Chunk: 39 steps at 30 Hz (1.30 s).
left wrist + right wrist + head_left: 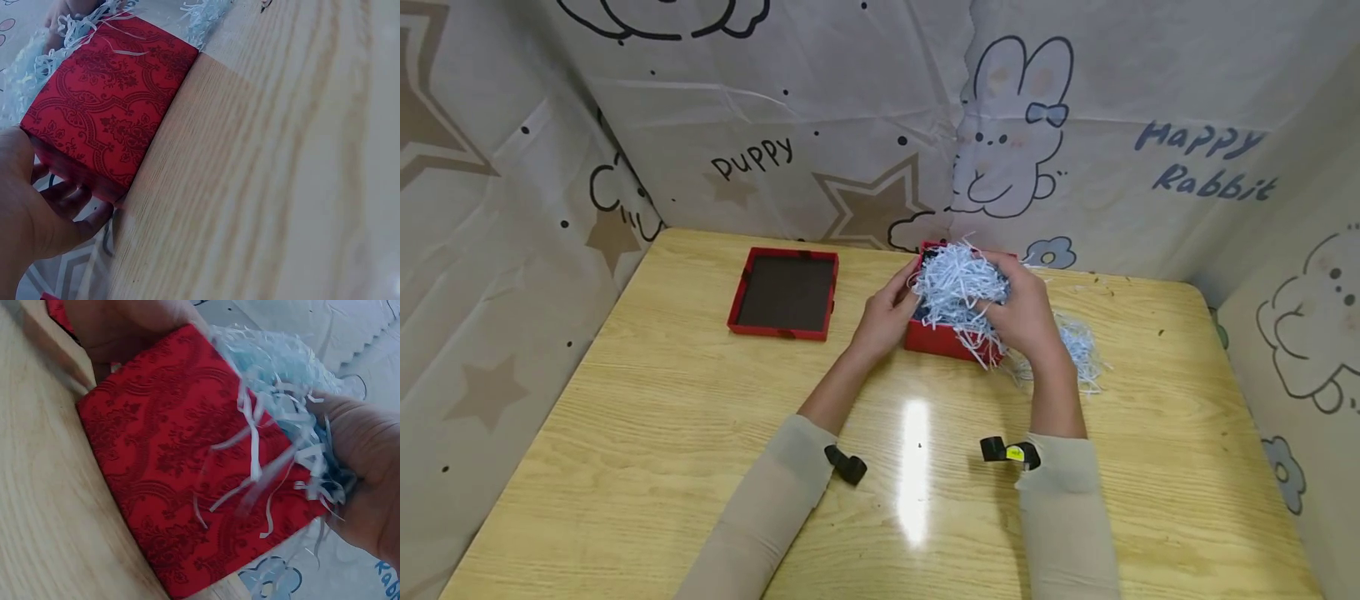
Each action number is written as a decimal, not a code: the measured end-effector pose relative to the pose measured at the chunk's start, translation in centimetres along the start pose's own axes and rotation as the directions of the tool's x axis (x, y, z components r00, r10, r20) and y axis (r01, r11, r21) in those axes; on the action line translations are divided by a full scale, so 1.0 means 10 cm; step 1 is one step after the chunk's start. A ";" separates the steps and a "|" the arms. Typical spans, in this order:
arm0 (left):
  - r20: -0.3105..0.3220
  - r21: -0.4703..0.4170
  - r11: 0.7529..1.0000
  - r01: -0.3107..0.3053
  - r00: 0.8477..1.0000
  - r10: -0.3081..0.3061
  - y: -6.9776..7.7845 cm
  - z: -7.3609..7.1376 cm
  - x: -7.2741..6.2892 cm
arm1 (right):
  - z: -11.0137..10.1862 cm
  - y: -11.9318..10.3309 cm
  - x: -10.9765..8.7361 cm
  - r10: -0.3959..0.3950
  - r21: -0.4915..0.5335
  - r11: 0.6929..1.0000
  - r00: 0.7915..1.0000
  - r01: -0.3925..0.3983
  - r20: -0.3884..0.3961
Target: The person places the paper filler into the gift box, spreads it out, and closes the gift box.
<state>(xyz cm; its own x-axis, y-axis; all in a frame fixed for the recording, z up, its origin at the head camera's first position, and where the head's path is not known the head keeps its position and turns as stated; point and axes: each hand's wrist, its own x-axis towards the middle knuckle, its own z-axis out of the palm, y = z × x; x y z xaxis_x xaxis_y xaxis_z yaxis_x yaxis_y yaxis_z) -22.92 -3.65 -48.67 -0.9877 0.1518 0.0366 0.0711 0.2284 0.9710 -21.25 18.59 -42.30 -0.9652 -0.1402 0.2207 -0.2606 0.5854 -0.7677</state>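
Note:
Pale blue shredded paper [957, 279] heaps above the rim of a red patterned box [942, 340] at the back of the table. My left hand [882, 323] holds the box at its left side, thumb up by the rim and bent fingers along the outer wall in the left wrist view. From the right, my right hand [1026, 310] grips the shredded paper at the box's opening, its fingertips hidden among the strands. Several loose strands [255, 447] hang down the box's red front in the right wrist view.
A shallow red lid [784, 292] with a dark inside lies left of the box. More shredded paper [1078, 350] is piled on the wooden table [700, 467] to the box's right. Printed cloth [865, 100] hangs close behind the box.

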 end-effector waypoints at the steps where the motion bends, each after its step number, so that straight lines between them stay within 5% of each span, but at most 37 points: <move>1: 0.001 -0.001 1.000 -0.001 1.000 0.001 0.00 0.00 0.00 | -0.02 0.01 -0.01 0.000 0.017 1.000 1.000 0.000 0.000; 12: 0.018 -0.002 1.000 0.000 1.000 0.000 0.00 0.00 -0.01 | -0.34 0.02 -0.15 -0.059 0.182 0.982 0.996 0.045 0.072; 18: 0.005 0.007 1.000 0.015 1.000 -0.015 0.01 0.00 -0.01 | -0.47 0.01 -0.22 -0.088 0.244 0.966 0.996 0.088 -0.012; 24: -0.009 0.004 1.000 0.007 1.000 -0.007 0.01 0.01 0.00 | -0.42 -0.05 -0.19 -0.172 0.380 0.897 0.971 0.224 -0.168; 32: 0.002 0.008 1.000 0.015 1.000 -0.015 0.00 0.01 0.00 | -0.16 -0.20 -0.10 -0.254 0.488 0.797 0.930 0.356 -0.264; 35: 0.006 0.007 1.000 0.021 1.000 -0.022 0.00 0.00 0.00 | -0.08 -0.23 -0.09 -0.256 0.494 0.797 0.934 0.349 -0.248; 39: 0.011 0.006 1.000 0.026 1.000 -0.026 -0.01 0.00 0.00 | 0.00 -0.20 -0.08 -0.201 0.432 0.868 0.969 0.245 -0.145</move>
<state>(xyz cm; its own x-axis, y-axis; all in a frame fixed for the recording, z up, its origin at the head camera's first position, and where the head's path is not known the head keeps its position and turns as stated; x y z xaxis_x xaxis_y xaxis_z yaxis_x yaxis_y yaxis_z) -22.88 -3.70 -48.74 -0.9876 0.1566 0.0090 0.0466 0.2384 0.9700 -19.96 17.53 -40.99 -0.8797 -0.1377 0.4552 -0.4716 0.1294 -0.8723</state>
